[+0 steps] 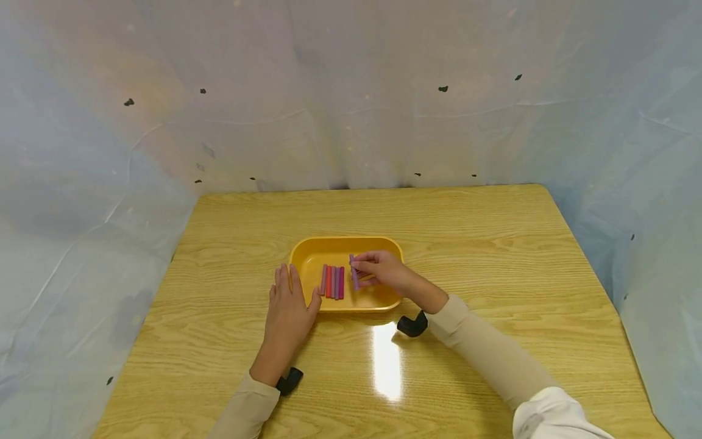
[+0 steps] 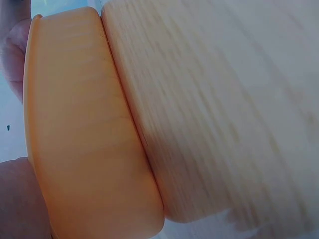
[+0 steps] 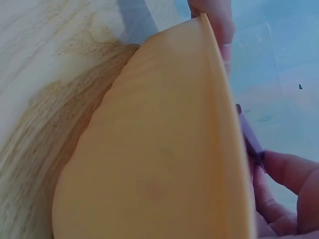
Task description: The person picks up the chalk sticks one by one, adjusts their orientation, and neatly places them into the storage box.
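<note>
A yellow-orange oval tray (image 1: pixel 345 239) stands on the table. Inside it, several slim sticks (image 1: pixel 336 283) in mauve, red, purple and magenta lie side by side in a row. My right hand (image 1: pixel 384 270) reaches over the tray's right side and pinches another purple stick (image 1: pixel 354 274) between thumb and fingers. That purple stick (image 3: pixel 250 137) shows past the rim in the right wrist view, thumb against its end. At the tray's left edge rests my left hand (image 1: pixel 290 311), fingers extended and thumb at the front rim near the row. The left wrist view shows mostly the tray's outer wall (image 2: pixel 89 124).
The wood-grain table (image 1: pixel 466 238) extends around the tray on every side. Pale plastic sheeting (image 1: pixel 351 110) with dark spots hangs behind and at both sides. Black wrist devices (image 1: pixel 412 324) sit by each wrist, and light glares off the table in front of the tray.
</note>
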{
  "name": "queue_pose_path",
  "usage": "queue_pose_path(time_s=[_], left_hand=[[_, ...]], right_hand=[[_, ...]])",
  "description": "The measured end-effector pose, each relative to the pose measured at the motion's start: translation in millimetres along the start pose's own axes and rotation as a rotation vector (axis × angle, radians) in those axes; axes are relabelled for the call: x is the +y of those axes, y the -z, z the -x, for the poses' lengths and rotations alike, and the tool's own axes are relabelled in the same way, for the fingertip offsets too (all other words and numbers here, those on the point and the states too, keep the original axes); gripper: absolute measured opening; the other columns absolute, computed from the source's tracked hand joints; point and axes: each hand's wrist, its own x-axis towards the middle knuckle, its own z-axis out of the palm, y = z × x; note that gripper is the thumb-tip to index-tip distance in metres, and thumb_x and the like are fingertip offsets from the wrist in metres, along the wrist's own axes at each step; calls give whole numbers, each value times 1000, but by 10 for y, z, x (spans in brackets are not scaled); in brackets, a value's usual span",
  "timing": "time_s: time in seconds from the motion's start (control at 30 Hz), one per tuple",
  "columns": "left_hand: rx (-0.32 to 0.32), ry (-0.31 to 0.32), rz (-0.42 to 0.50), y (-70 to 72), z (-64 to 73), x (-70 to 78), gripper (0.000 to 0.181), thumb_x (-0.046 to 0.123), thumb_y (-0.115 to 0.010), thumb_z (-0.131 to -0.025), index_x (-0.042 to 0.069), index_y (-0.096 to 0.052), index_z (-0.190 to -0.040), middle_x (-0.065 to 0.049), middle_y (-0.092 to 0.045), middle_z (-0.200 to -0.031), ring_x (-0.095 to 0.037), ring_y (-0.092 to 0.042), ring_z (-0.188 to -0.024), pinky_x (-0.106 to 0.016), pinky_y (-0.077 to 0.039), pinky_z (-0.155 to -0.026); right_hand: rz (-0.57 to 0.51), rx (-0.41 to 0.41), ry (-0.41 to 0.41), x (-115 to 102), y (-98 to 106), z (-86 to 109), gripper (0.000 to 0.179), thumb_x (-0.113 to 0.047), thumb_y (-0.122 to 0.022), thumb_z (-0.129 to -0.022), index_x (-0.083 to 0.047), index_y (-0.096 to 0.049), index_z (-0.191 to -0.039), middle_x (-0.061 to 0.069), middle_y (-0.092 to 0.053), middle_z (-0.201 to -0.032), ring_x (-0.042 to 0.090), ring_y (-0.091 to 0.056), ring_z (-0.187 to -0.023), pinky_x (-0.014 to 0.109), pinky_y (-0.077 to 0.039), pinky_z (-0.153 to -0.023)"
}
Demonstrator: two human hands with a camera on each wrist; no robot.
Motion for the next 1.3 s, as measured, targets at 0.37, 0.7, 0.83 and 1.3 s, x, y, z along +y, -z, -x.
queue_pose_path(time_s=[0.37,0.7,0.83,1.3], left_hand=[[7,-3,-5,-8,-6,-1,78,46,-44,-94,-8,-17,-145,-27,-12,-149,-37,-10,-138,-54,-19,-106],[-4,4,-1,5,-4,12,78,46,-44,-94,-7,-16,-145,-27,-11,-150,-37,-9,-139,-54,-18,-107],[-3,6,3,8,-4,21,78,45,-45,-94,-7,-17,-145,-27,-12,-150,-37,-10,-138,-54,-17,-107],[8,6,9,-9,-11,8,79,44,-46,-94,-7,-16,-145,-27,-12,-149,-37,-9,-139,-55,-17,-107]], right_hand=[[25,77,-50,93,-60,-120,34,-11,-54,-95,14,-54,-118,31,-55,-115,20,-64,-84,42,-50,-82],[14,113,-73,129,-108,-150,31,-11,-53,-95,14,-56,-115,28,-58,-112,23,-64,-86,36,-53,-78],[27,145,-83,175,-126,-188,30,-12,-54,-95,11,-59,-112,24,-61,-109,23,-64,-88,36,-53,-77],[-3,189,-97,231,-176,-239,26,-10,-56,-93,10,-60,-109,21,-65,-100,25,-66,-85,40,-52,-77]])
